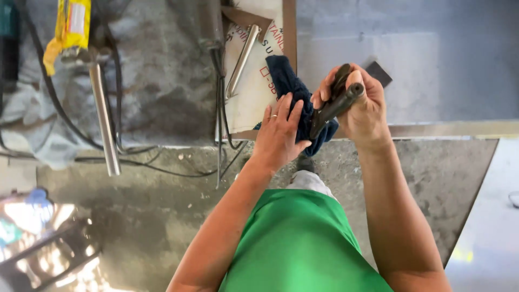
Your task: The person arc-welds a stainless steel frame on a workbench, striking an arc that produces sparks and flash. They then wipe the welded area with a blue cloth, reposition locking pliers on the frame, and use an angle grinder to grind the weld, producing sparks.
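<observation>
Head view: right hand (363, 105) closed around a dark metal rod (332, 108), held in the air above the concrete floor (421, 178). Left hand (278, 132) presses a dark blue cloth (289, 81) against the rod's lower end, fingers loosely curled over it. Risks, as I judge: rod is gripped near its top end only, so a hard push with the cloth could twist it loose and drop it towards the feet. Black cables (219, 108) and a steel tube (104, 121) lie close by, trip hazard.
</observation>
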